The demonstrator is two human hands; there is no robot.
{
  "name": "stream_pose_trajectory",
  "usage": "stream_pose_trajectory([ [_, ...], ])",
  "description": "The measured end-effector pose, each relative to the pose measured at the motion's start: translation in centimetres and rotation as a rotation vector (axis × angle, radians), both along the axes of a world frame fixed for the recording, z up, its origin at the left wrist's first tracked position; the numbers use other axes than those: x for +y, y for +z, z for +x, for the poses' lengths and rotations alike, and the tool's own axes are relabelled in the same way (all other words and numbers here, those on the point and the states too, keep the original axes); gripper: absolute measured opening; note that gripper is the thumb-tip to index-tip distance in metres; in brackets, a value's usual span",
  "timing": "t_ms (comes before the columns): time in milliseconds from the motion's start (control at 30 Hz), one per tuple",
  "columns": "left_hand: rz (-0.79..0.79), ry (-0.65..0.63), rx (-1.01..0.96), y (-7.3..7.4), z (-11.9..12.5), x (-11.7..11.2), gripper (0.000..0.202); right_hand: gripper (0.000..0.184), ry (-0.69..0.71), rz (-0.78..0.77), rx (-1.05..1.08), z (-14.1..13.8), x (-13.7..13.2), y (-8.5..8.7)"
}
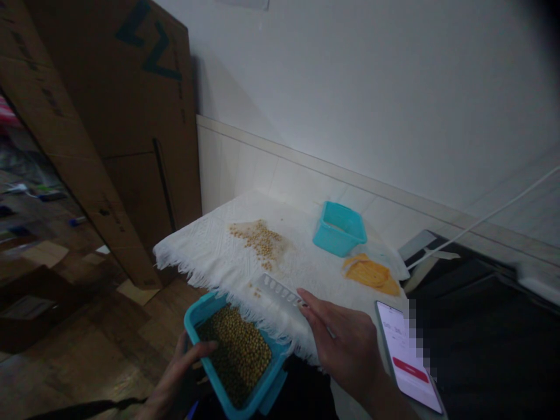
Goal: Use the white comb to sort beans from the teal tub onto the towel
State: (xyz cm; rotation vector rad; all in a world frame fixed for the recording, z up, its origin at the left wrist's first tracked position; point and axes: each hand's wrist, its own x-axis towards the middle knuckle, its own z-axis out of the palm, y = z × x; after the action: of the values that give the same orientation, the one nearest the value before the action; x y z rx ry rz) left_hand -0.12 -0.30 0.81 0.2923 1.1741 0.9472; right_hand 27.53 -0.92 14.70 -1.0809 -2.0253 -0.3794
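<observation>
My left hand (188, 361) grips the left rim of a teal plastic bin (211, 378), thumb hooked over the edge. In the bin lie yellow soybeans (245, 341) and, along the left and bottom, smaller dark green beans (227, 370). The bin is tilted under the fringed edge of a white tablecloth (210, 245). My right hand (341, 338) is closed on a flat, pale plastic piece with a row of slots (282, 290), held low over the cloth. Near its far end are a few loose beans; beyond it spreads a patch of soybeans (262, 239) on the cloth.
A second teal bin (335, 236) stands at the back of the table, with a crumpled orange cloth (371, 274) in front of it. A phone (409, 356) lies at the right edge. At left stands a tall cardboard box (131, 116); a white wall is behind.
</observation>
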Motion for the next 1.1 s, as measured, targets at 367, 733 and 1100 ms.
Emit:
stream_pose_trajectory([
  [367, 0.029, -0.021, -0.02, 0.4, -0.1, -0.3, 0.113, 0.031, 0.01, -0.024, -0.036, 0.6, -0.9, 0.8],
  [733, 0.015, -0.015, -0.003, 0.2, 0.0, -0.2, 0.111, 0.029, -0.044, 0.036, -0.042, 0.8, -0.4, 0.7],
  [1100, -0.011, 0.005, -0.005, 0.0, 0.2, 0.1, 0.114, 0.037, -0.111, -0.019, -0.052, 0.6, 1.3, -0.4],
])
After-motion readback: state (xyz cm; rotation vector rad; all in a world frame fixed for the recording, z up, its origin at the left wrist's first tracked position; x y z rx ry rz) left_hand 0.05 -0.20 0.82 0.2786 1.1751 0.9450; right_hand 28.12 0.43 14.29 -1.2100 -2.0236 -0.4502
